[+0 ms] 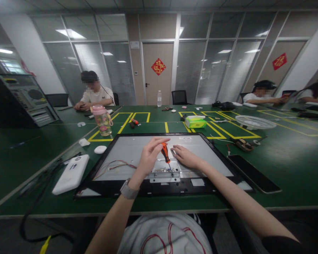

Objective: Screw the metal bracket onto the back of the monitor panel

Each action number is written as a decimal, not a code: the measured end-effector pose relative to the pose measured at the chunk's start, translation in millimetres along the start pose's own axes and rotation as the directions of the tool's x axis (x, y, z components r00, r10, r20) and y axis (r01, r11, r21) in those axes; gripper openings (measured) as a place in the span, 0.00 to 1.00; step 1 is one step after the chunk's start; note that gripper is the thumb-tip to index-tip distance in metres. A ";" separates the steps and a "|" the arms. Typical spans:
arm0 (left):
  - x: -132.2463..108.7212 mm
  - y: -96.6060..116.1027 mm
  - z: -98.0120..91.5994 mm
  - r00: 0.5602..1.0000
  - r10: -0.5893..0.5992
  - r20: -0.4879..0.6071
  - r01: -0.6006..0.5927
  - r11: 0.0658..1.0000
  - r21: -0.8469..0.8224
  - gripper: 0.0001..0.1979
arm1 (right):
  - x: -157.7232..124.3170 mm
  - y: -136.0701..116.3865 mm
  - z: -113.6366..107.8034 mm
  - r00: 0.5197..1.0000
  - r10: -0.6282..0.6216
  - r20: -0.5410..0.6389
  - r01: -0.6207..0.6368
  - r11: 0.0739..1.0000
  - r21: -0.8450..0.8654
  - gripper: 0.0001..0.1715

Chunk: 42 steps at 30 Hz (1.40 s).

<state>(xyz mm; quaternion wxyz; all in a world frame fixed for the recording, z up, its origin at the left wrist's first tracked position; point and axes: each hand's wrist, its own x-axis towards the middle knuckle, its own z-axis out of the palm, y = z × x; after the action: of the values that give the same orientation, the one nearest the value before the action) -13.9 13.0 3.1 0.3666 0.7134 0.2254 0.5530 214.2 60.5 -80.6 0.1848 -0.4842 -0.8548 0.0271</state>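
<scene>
"Between the left hand (149, 155) and the right hand (187, 157), what stands there?"

"An orange-and-black screwdriver (165, 153) with a thin metal shaft. It leans, handle up, tip down at a silver metal bracket (163, 180) near a small circuit board (159, 170)."

"How do the fingers meet it?"

"On the left, thumb and fingers are closed about the top of the handle; the lower handle and the shaft show below them. On the right, the fingers are stretched out, palm down, just beside the handle but apart from it."

"What lies under them?"

"A large grey rectangular panel with a black frame (214, 151). Thin coloured wires (119, 162) lie across its left part."

"And past the frame?"

"To the left, a white rectangular block with dark marks (71, 174) and, farther off, a clear bottle with a pink lid (102, 121). To the right, a flat black slab (254, 173). Beyond the far edge, a bright green packet (196, 122) and a round white grille (255, 122). All rest on a green tabletop (291, 158) marked with yellow tape."
</scene>
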 end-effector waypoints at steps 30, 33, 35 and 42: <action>-1.4 -0.7 6.5 0.999 -0.044 0.026 0.047 0.989 -0.142 0.14 | 0.3 0.6 0.1 1.000 -0.016 0.002 0.016 1.000 -0.013 0.23; -1.0 0.3 6.4 1.000 -0.025 0.001 0.025 0.996 -0.087 0.12 | 0.0 0.3 -0.2 1.000 -0.014 0.005 0.014 1.000 -0.015 0.23; -1.3 -1.1 5.8 0.999 -0.042 0.029 0.046 0.991 -0.125 0.15 | -0.2 -0.1 -0.7 1.000 -0.012 0.005 0.012 1.000 -0.013 0.23; -1.8 -2.4 5.9 0.999 -0.033 0.038 0.038 0.991 -0.132 0.14 | -0.3 -0.6 -0.9 1.000 -0.015 -0.001 0.015 1.000 0.000 0.23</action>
<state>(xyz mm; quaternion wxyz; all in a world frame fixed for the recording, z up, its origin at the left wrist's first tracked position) -8.6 11.7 -0.5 0.4268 0.6933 0.1942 0.5472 214.2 59.8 -79.8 0.1855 -0.4779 -0.8582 0.0253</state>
